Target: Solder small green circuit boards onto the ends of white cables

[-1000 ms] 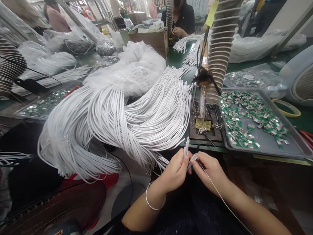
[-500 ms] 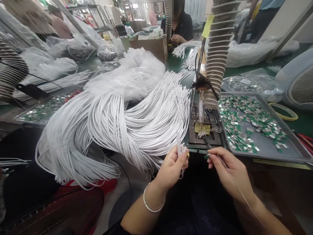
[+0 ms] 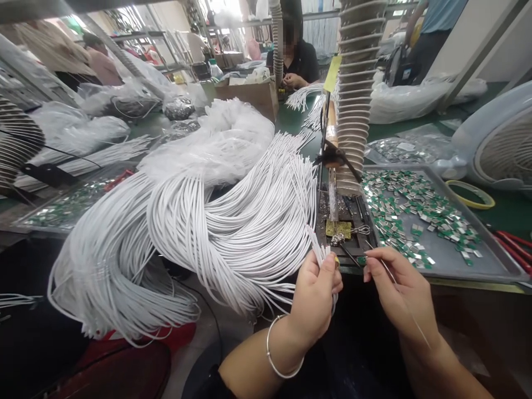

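Observation:
My left hand (image 3: 313,296) is closed around a small bunch of white cables (image 3: 319,248), their ends sticking up past the thumb. Something yellow shows at its fingertips. Between the thumb and fingers of my right hand (image 3: 405,291) is a small green circuit board (image 3: 361,260). A thin solder wire (image 3: 387,269) also runs through that hand and back over the wrist. Just beyond both hands, a soldering iron (image 3: 331,123) is fixed tip-down over a dark stand (image 3: 323,208) with a yellow sponge (image 3: 341,228). The cables and the board are apart.
A large pile of white cables (image 3: 241,221), partly in plastic, lies left of the stand. On the right are a grey tray (image 3: 451,263) of green boards, a yellow tape roll (image 3: 469,194) and a fan (image 3: 502,138). A ribbed hose (image 3: 359,94) hangs behind the iron. A co-worker (image 3: 297,64) sits opposite.
My left hand has moved right with the cables, nearer the stand and my right hand. My right hand has shifted slightly right, still pinching the board. The camera view has also shifted.

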Demonstrator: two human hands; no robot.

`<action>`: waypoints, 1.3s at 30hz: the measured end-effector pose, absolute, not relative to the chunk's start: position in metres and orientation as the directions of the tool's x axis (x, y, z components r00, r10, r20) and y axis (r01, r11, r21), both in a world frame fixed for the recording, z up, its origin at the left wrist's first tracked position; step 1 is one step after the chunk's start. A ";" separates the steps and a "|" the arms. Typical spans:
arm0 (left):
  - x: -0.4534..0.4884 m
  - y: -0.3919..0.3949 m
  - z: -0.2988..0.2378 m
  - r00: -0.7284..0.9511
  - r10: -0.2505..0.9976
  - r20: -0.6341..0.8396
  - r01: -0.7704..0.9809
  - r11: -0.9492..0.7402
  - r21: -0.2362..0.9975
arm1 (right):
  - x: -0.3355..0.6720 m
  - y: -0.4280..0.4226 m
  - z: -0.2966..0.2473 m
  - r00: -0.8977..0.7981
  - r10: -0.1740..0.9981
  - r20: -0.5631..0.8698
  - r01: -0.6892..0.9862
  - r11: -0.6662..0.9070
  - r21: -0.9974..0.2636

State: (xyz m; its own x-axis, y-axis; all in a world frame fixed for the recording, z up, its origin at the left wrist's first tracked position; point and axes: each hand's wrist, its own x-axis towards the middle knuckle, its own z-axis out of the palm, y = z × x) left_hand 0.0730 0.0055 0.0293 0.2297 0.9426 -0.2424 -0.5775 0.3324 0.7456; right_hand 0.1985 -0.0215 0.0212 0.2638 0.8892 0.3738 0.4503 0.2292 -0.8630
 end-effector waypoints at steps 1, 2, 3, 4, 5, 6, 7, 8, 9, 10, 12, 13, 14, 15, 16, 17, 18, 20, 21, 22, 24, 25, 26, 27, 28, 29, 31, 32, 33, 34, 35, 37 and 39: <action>0.074 0.008 0.028 0.218 0.945 -0.244 -0.575 0.327 0.750 | 0.198 -0.020 0.021 0.268 0.888 0.374 0.452 0.227 -0.862; 0.074 0.011 0.028 0.210 0.945 -0.249 -0.570 0.325 0.754 | 0.197 -0.019 0.022 0.270 0.886 0.377 0.458 0.226 -0.860; 0.074 0.014 0.027 0.205 0.945 -0.254 -0.562 0.326 0.760 | 0.196 -0.018 0.023 0.271 0.883 0.382 0.466 0.227 -0.855; 0.073 0.017 0.026 0.203 0.945 -0.257 -0.553 0.327 0.766 | 0.194 -0.016 0.023 0.271 0.881 0.387 0.475 0.227 -0.850; 0.071 0.019 0.026 0.203 0.945 -0.257 -0.544 0.327 0.773 | 0.193 -0.015 0.024 0.272 0.880 0.391 0.484 0.226 -0.846; 0.070 0.021 0.025 0.203 0.946 -0.254 -0.536 0.324 0.780 | 0.191 -0.014 0.025 0.272 0.878 0.394 0.492 0.225 -0.841; 0.068 0.023 0.025 0.200 0.948 -0.249 -0.528 0.318 0.787 | 0.190 -0.013 0.026 0.272 0.877 0.397 0.501 0.223 -0.836; 0.067 0.024 0.025 0.197 0.950 -0.243 -0.520 0.311 0.796 | 0.189 -0.012 0.026 0.272 0.872 0.407 0.515 0.225 -0.827; 0.065 0.024 0.025 0.195 0.951 -0.239 -0.508 0.306 0.805 | 0.187 -0.011 0.026 0.271 0.862 0.428 0.538 0.233 -0.810; 0.063 0.025 0.024 0.195 0.952 -0.237 -0.493 0.304 0.815 | 0.186 -0.010 0.025 0.266 0.845 0.464 0.571 0.250 -0.782; 0.060 0.025 0.023 0.190 0.952 -0.239 -0.456 0.301 0.837 | 0.184 -0.008 0.023 0.236 0.800 0.552 0.643 0.297 -0.706; 0.059 0.024 0.022 0.183 0.954 -0.239 -0.436 0.297 0.850 | 0.184 -0.008 0.021 0.216 0.778 0.591 0.674 0.319 -0.666; 0.058 0.024 0.020 0.176 0.955 -0.237 -0.416 0.290 0.862 | 0.183 -0.008 0.019 0.194 0.760 0.620 0.697 0.338 -0.633; 0.057 0.024 0.019 0.170 0.957 -0.234 -0.394 0.284 0.874 | 0.182 -0.008 0.017 0.175 0.751 0.637 0.710 0.352 -0.610; 0.056 0.024 0.017 0.168 0.959 -0.229 -0.372 0.276 0.886 | 0.182 -0.008 0.015 0.158 0.749 0.643 0.718 0.360 -0.596; 0.056 0.024 0.015 0.171 0.960 -0.224 -0.350 0.271 0.897 | 0.182 -0.008 0.014 0.144 0.751 0.645 0.723 0.365 -0.587; 0.055 0.024 0.013 0.174 0.960 -0.219 -0.330 0.266 0.906 | 0.182 -0.008 0.013 0.131 0.755 0.642 0.726 0.368 -0.581; 0.054 0.024 0.011 0.180 0.962 -0.208 -0.295 0.254 0.921 | 0.183 -0.008 0.014 0.111 0.772 0.626 0.725 0.368 -0.582; 0.054 0.024 0.010 0.178 0.963 -0.203 -0.281 0.248 0.927 | 0.184 -0.008 0.015 0.108 0.780 0.616 0.720 0.366 -0.590; 0.054 0.024 0.010 0.175 0.964 -0.199 -0.270 0.242 0.932 | 0.184 -0.008 0.017 0.110 0.788 0.606 0.713 0.362 -0.601; 0.054 0.024 0.010 0.166 0.967 -0.195 -0.253 0.233 0.939 | 0.185 -0.008 0.020 0.132 0.803 0.581 0.692 0.346 -0.634; 0.054 0.024 0.010 0.164 0.967 -0.195 -0.247 0.231 0.941 | 0.185 -0.008 0.021 0.147 0.811 0.566 0.678 0.334 -0.655; 0.054 0.024 0.010 0.162 0.967 -0.196 -0.241 0.231 0.942 | 0.185 -0.008 0.022 0.164 0.819 0.551 0.662 0.322 -0.677; 0.054 0.024 0.010 0.163 0.967 -0.196 -0.237 0.231 0.944 | 0.185 -0.007 0.022 0.180 0.826 0.534 0.645 0.311 -0.698; 0.054 0.024 0.011 0.164 0.967 -0.195 -0.233 0.230 0.945 | 0.184 -0.006 0.022 0.194 0.832 0.519 0.628 0.301 -0.717; 0.054 0.024 0.011 0.166 0.967 -0.194 -0.228 0.229 0.946 | 0.183 -0.005 0.021 0.206 0.837 0.507 0.614 0.294 -0.733; 0.054 0.025 0.013 0.167 0.967 -0.191 -0.219 0.225 0.950 | 0.181 -0.001 0.021 0.222 0.842 0.491 0.587 0.286 -0.757; 0.054 0.026 0.015 0.168 0.967 -0.189 -0.213 0.223 0.951 | 0.180 0.000 0.020 0.228 0.845 0.483 0.573 0.285 -0.769; 0.054 0.026 0.016 0.168 0.968 -0.187 -0.207 0.220 0.953 | 0.178 0.002 0.020 0.233 0.849 0.474 0.556 0.284 -0.781; 0.054 0.026 0.018 0.167 0.968 -0.185 -0.203 0.217 0.955 | 0.177 0.004 0.020 0.236 0.854 0.463 0.538 0.282 -0.794; 0.055 0.026 0.020 0.166 0.969 -0.181 -0.200 0.213 0.956 | 0.176 0.005 0.021 0.237 0.861 0.450 0.520 0.279 -0.807; 0.055 0.026 0.022 0.160 0.972 -0.174 -0.199 0.205 0.959 | 0.176 0.006 0.021 0.234 0.871 0.432 0.493 0.277 -0.825; 0.055 0.026 0.024 0.154 0.973 -0.174 -0.196 0.203 0.960 | 0.176 0.006 0.021 0.228 0.873 0.432 0.485 0.283 -0.828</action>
State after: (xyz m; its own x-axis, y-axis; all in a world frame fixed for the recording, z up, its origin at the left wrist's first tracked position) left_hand 0.0554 0.0265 0.0241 0.1543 0.9726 -0.1740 -0.1955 0.2027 0.9595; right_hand 0.1757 0.0062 0.0213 0.2278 0.8728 0.4316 0.4849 0.2826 -0.8276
